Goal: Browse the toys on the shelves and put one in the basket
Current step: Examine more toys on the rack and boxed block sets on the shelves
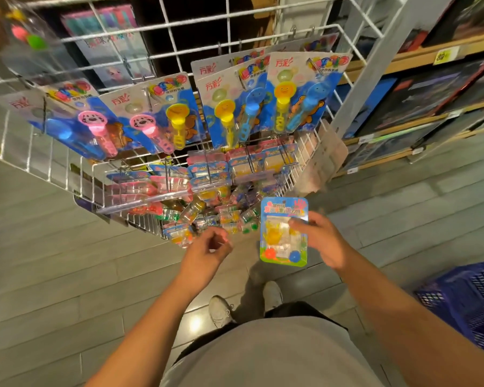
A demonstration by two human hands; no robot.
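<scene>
My right hand point(317, 238) holds a small blister-packed toy point(282, 233) by its right edge; the card is blue and green with a yellow figure and red and blue balls inside. It hangs in the air in front of the white wire rack point(162, 29). My left hand point(211, 248) hovers just left of it with fingers loosely curled, holding nothing. The blue plastic basket point(467, 300) stands on the floor at the lower right, apart from both hands.
Bubble-wand packs point(151, 118) hang in a row on the rack's hooks, with several smaller toy packs point(215, 174) on lower pegs. Wooden shelves with boxed goods point(419, 93) run along the right. My feet point(221, 311) stand on the grey floor below.
</scene>
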